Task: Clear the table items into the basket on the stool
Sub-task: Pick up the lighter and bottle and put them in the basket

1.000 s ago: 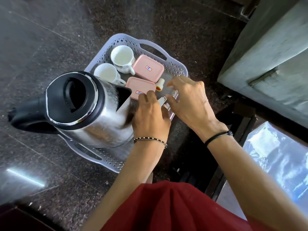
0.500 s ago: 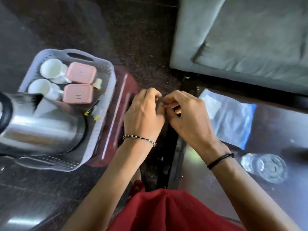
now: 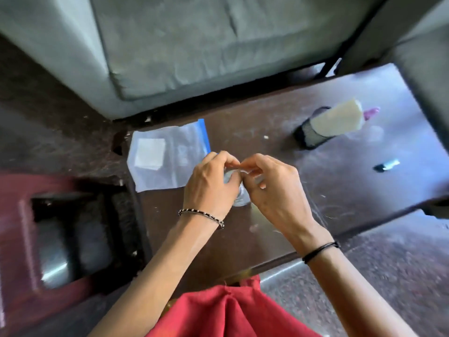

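Glass tumbler stands on the brown table, just under both hands. Left hand and right hand meet fingertip to fingertip above it, curled; whether they pinch anything, I cannot tell. Left of the tumbler lies a clear zip bag; well right, a mesh cup.

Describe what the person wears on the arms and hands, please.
Both forearms are bare, with no sleeves in view. The left hand has a thin beaded bracelet of dark and silvery beads at the wrist. The right hand has a thin black cord band at the wrist. No rings or gloves are visible.
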